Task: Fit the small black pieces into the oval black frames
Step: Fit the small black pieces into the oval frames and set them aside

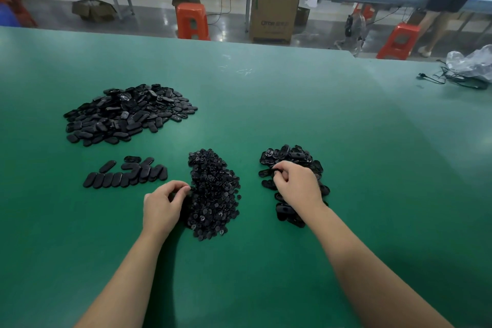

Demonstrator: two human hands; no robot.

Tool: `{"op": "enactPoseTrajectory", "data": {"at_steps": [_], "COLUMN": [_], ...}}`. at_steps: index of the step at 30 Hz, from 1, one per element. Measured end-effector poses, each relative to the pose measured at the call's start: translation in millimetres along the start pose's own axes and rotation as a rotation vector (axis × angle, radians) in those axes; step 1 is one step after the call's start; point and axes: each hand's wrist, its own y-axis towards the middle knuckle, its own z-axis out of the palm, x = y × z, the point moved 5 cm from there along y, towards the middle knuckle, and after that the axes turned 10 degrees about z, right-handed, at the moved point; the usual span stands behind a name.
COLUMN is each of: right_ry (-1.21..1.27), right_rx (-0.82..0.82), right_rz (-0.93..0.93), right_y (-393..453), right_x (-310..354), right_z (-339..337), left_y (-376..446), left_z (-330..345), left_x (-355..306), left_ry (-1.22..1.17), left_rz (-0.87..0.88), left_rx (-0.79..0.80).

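I see both bare hands low over the green counter [279,104]. The left hand [162,206] sits at the left edge of the heap of small black pieces [213,192], its grip narrow, fingers curled with thumb and fingertips drawn together at the heap's edge; I cannot tell whether a piece is actually between them. The right hand [296,185] rests on the pile of oval black frames [291,168] on the right, its grip also narrow, thumb and forefinger pinching one oval frame at the pile's left side.

The small pieces lie in the middle, between the two hands. Left of them a short row of oval parts [125,176] lies side by side, overlapping, with a few loose ones just behind. Farther back on the left is a large mound of oval parts [127,114], well apart from the hands.

At the far right edge of the counter a crumpled plastic bag [471,61] lies with black cables [450,80]. Beyond the counter stand red stools [191,21] and a cardboard box [274,16].
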Motion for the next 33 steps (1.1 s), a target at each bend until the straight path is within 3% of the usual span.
{"op": "enactPoseTrajectory", "data": {"at_steps": [5,12,21,28,33], "right_ry": [0.684,0.991,0.991,0.989,0.923], "right_rx": [0.277,0.24,0.168,0.135,0.121], "right_rz": [0.211,0.26,0.298,0.28,0.268], "right_y": [-33,-60,-65,-65,-66], "right_x": [9,5,-6,-4,-7], "right_z": [35,75,84,81,83], "left_y": [0,1,2,-2,0], "left_z": [-2,-2,-1,-5,7], "left_x": [0,4,4,-2,-42], "left_ry": [0.004,0.021,0.08,-0.029,-0.186], "left_rz": [-0.001,-0.032,-0.038,-0.073,-0.028], "left_rx": [-0.03,-0.033,-0.046,-0.133,-0.131]}}
